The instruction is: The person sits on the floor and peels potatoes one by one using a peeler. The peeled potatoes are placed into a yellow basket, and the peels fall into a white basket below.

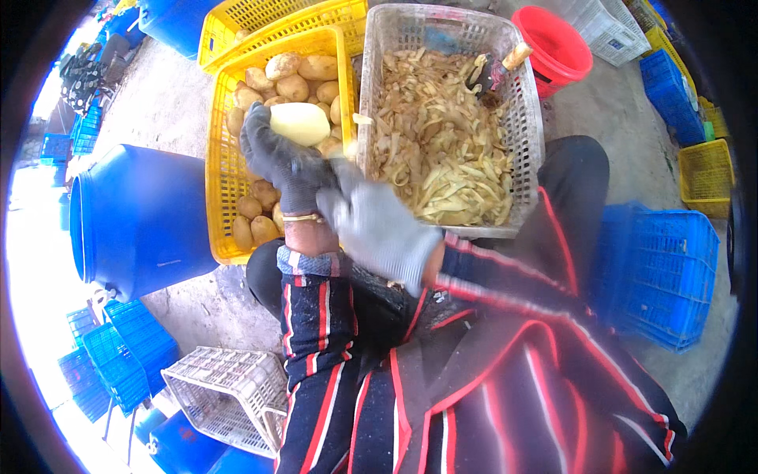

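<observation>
My left hand (283,159), in a dark grey glove, holds a large peeled potato (301,124) over the yellow crate (219,198). Unpeeled potatoes (293,87) fill much of that crate. Blurred by motion, my right hand (382,228) in a pale grey glove crosses close beside the left wrist. Its fingertips and anything in them cannot be made out. To the right, a greyish-white plastic crate (529,145) holds a heap of potato peelings (441,139). A wooden-handled tool (514,58) leans at its far right corner, its lower part among the peelings.
Behind the peelings crate stands a red bucket (553,44). A blue drum (148,219) lies at the left, above an overturned white crate (228,391) and blue crates (121,355). Another blue crate (663,272) is on the right. A second yellow crate (284,29) adjoins the potatoes.
</observation>
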`<state>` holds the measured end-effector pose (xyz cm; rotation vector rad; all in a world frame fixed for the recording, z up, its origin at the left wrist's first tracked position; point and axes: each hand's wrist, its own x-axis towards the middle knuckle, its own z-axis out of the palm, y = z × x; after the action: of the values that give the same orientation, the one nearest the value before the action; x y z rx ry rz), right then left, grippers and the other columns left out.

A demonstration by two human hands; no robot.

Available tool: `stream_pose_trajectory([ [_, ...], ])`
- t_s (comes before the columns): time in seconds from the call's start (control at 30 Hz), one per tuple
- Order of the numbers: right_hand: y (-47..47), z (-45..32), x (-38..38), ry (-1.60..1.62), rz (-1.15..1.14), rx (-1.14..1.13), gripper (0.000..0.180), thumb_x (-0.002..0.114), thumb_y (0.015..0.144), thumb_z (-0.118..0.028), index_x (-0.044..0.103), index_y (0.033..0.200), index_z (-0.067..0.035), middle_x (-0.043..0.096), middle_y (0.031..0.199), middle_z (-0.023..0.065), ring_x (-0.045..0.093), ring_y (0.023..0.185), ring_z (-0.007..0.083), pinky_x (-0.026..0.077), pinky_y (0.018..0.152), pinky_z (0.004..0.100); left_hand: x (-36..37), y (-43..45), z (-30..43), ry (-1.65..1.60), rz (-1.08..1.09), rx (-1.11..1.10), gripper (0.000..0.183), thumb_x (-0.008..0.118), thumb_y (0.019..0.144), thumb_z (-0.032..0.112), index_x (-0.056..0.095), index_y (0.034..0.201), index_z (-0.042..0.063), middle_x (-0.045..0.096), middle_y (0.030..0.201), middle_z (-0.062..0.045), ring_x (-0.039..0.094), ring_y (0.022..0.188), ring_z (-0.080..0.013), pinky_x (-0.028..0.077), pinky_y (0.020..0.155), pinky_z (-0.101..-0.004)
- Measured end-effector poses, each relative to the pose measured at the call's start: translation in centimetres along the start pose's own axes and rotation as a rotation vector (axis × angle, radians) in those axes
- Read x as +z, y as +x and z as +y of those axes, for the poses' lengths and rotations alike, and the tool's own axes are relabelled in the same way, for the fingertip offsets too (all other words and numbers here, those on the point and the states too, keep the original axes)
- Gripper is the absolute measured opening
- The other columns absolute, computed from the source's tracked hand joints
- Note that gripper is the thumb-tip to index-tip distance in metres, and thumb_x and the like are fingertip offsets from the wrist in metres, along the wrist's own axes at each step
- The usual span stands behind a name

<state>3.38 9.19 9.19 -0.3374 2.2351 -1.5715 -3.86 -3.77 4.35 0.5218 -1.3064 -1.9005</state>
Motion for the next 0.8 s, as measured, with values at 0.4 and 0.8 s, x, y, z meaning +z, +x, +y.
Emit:
stream_pose_trajectory([
  [0.4, 1.3, 0.2, 1.6, 0.099, 0.100, -0.061, 0.036, 0.051, 0.093, -0.014, 0.046, 0.126, -0.001, 0.062, 0.097, 0.0281, 0.062, 0.096, 0.0408, 0.049, 0.081, 0.0420, -1.0, -0.6, 3.1, -0.373, -0.108, -0.375, 0.038, 0.066, 0.078, 0.024, 0.053, 0.109, 0.006, 0.063, 0.100, -0.011, 0.064, 0.089, -0.0239, 0.056, 0.076, -0.0381],
  [0.8, 4.9, 2.7, 1.4, 0.331, 0.046, -0.249, 0.030, 0.051, 0.093, -0.016, 0.049, 0.116, 0.002, 0.064, 0.088, 0.0225, 0.065, 0.076, 0.0359, 0.050, 0.068, 0.0425, -3.0, -0.3, 0.4, -0.355, -0.227, -0.102, 0.056, 0.071, 0.079, 0.019, 0.038, 0.122, 0.003, 0.052, 0.116, -0.013, 0.060, 0.095, -0.0251, 0.055, 0.081, -0.0336],
])
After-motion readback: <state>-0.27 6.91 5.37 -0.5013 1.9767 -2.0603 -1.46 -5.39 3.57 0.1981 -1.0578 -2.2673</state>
